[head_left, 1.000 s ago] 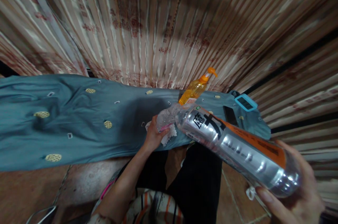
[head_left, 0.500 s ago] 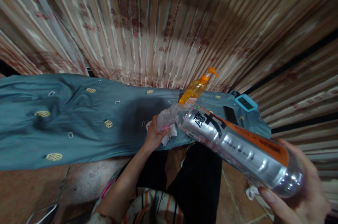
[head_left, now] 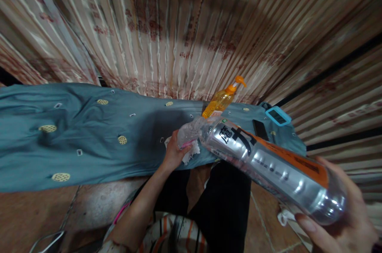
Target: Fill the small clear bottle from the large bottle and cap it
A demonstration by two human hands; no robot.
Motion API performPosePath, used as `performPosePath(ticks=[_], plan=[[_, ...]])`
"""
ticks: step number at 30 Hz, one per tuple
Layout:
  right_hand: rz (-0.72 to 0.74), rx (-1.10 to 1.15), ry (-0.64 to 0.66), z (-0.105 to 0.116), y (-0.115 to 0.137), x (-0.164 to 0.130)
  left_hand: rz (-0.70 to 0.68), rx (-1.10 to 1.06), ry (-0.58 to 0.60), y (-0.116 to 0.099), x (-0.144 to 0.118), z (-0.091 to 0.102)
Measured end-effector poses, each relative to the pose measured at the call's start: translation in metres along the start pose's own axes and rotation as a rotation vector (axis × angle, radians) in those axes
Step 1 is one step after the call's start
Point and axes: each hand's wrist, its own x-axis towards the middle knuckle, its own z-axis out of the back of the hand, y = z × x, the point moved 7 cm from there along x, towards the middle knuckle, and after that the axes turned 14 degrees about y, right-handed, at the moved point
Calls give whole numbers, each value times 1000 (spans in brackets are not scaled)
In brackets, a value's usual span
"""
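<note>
both hands [head_left: 174, 153] on bottle [head_left: 268, 165], apparently

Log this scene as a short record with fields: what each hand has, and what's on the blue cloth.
left hand: presses a white tissue at the neck of the bottle, on the blue cloth
right hand: grips the base of the plastic bottle
bottle: tilted, neck down toward the tissue, silver and orange label
on cloth: orange pump bottle, light blue device, dark flat object
backdrop: striped curtain
</note>
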Motion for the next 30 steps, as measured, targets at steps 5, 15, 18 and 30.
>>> performPosePath(ticks=[5, 15, 18, 30], plan=[[-2, 15, -1, 1, -3, 0, 14, 6, 5, 2, 0, 0], [-30, 52, -14, 2, -4, 0, 6, 1, -6, 3, 0, 0], [-42, 57, -13, 3, -4, 0, 14, 7, -2, 2, 0, 0], [-7, -15, 11, 3, 2, 3, -15, -14, -1, 3, 1, -1]])
